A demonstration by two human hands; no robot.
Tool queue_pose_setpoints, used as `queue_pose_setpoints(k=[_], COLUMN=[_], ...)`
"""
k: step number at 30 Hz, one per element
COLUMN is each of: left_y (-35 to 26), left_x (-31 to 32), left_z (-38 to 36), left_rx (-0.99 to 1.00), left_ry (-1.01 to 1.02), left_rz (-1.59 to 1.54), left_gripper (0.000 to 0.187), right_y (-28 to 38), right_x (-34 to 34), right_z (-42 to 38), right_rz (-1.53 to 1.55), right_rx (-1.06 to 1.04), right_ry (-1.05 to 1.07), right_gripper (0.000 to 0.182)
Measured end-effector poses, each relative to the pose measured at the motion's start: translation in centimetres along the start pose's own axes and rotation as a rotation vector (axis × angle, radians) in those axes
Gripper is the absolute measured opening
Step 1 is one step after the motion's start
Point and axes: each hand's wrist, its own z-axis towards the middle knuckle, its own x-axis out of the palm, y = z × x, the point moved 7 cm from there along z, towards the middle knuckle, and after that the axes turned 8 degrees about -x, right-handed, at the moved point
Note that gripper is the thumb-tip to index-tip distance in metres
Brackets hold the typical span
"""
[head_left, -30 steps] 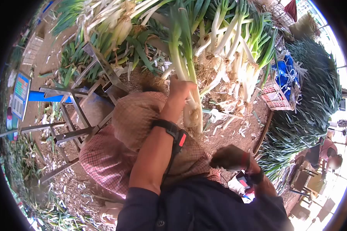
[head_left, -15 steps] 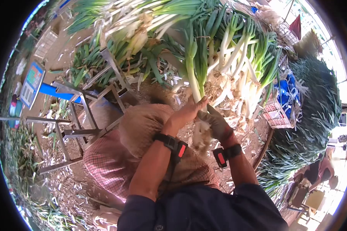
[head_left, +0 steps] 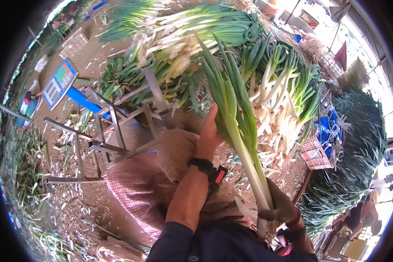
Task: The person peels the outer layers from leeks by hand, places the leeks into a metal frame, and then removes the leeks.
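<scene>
No writing, label, brand or number can be read anywhere in this view. The weighing scale's display panel (head_left: 59, 83), left of the metal frame (head_left: 113, 131), shows coloured key blocks too small and blurred to make out. The wristband (head_left: 210, 169) beside that frame bears a plain red patch, without legible marks.

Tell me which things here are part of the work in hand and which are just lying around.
In hand:
- leek, gripped near its root end by the right hand
- left hand, against its leaves

Lying about:
- pile of leeks
- metal stand
- weighing scale
- pink basket
</scene>
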Motion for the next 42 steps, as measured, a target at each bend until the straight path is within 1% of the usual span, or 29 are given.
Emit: queue_pose_setpoints(k=[2,5,6,7,9,11,13,14,15,16,17,19,20,22,23,26,28,31,32,34,35,36,37,38,40,41,42], left_y=[-2.2,-6.9,-8.6,-10.4,-14.8,-18.6,-22.0,-23.2,-24.4,-28.4,-30.1,-33.2,-34.4,-36.4,-37.5,-39.0,-39.3,-39.6,-39.7,-39.9,-40.2,-40.7,-40.8,-40.2,-39.6,-38.9,-38.9], left_x=[1.9,2.8,3.2,3.4,4.7,6.6,7.2,8.0,8.1,7.1,6.9,5.5,4.7,2.3,1.0,-2.9,-5.8,-6.5,-6.9,-7.4,-7.0,-7.7,-6.7,-5.5,-4.3,-3.7,-4.0], left_z=[-1.2,-4.1,-5.2,-6.5,-9.6,-14.2,-19.4,-21.1,-23.1,-26.9,-29.1,-33.1,-35.1,-38.4,-39.5,-41.6,-43.4,-43.8,-44.6,-45.9,-45.7,-46.5,-46.2,-44.5,-43.6,-43.0,-43.7], left_rx=[-0.01,0.146,0.203,0.262,0.359,0.446,0.605,0.658,0.723,0.884,0.915,1.003,1.052,1.096,1.11,1.13,1.165,1.131,1.134,1.136,1.058,1.055,0.985,0.842,0.784,0.757,0.798], left_ry=[0.119,0.033,0.041,0.046,0.036,-0.148,-0.392,-0.409,-0.436,-0.373,-0.31,-0.233,-0.252,-0.318,-0.346,-0.416,-0.488,-0.494,-0.54,-0.634,-0.555,-0.524,-0.455,-0.278,-0.183,-0.155,-0.253], left_rz=[0.055,0.28,0.265,0.25,0.399,0.554,0.597,0.491,0.387,0.389,0.322,0.25,0.239,0.237,0.233,0.298,0.277,0.285,0.302,0.298,0.31,0.256,0.293,0.284,0.249,0.215,0.198], left_gripper=[0.064,0.076,0.078,0.082,0.09,0.094,0.096,0.092,0.087,0.072,0.06,0.055,0.05,0.048,0.047,0.047,0.047,0.045,0.045,0.047,0.05,0.053,0.051,0.051,0.049,0.049,0.048], right_y=[0.2,0.5,0.6,1.6,4.4,7.0,9.0,10.6,12.3,14.6,16.1,17.5,18.1,17.4,16.6,13.9,12.4,13.5,13.6,14.1,13.7,13.6,13.6,13.6,13.6,13.5,13.1], right_x=[0.0,-0.6,-0.8,-0.7,0.5,2.0,3.6,4.6,5.0,7.7,9.5,12.2,13.8,17.4,19.0,23.3,24.8,24.6,24.1,23.5,22.9,22.3,21.9,21.4,20.5,20.0,19.4], right_z=[-0.6,-0.3,0.0,0.5,2.8,4.8,7.2,8.4,9.7,12.6,14.4,18.5,20.6,24.6,26.7,30.9,32.5,32.3,31.9,31.3,30.8,30.6,30.6,30.5,29.6,29.1,28.6], right_rz=[-0.009,-0.35,-0.586,-0.66,-0.799,-0.978,-1.13,-1.158,-1.254,-1.308,-1.367,-1.307,-1.183,-1.083,-1.037,-1.014,-1.013,-0.971,-0.921,-0.946,-0.963,-0.95,-0.959,-0.968,-1.018,-1.035,-1.049], right_rx=[-0.075,-0.122,-0.209,-0.232,-0.276,-0.421,-0.548,-0.746,-0.823,-0.957,-1.064,-1.143,-1.105,-1.056,-1.025,-1.122,-1.132,-1.092,-1.048,-1.041,-1.009,-1.083,-1.129,-1.173,-1.12,-1.064,-1.014], right_ry=[0.027,0.034,0.006,0.0,-0.009,-0.055,-0.054,-0.09,-0.108,-0.072,-0.082,-0.065,-0.038,0.052,0.089,0.137,0.129,0.171,0.209,0.261,0.291,0.232,0.195,0.155,0.175,0.209,0.243], right_gripper=[0.117,0.114,0.112,0.11,0.106,0.1,0.096,0.09,0.089,0.087,0.086,0.085,0.089,0.087,0.087,0.087,0.088,0.086,0.079,0.073,0.071,0.077,0.08,0.084,0.074,0.065,0.057])
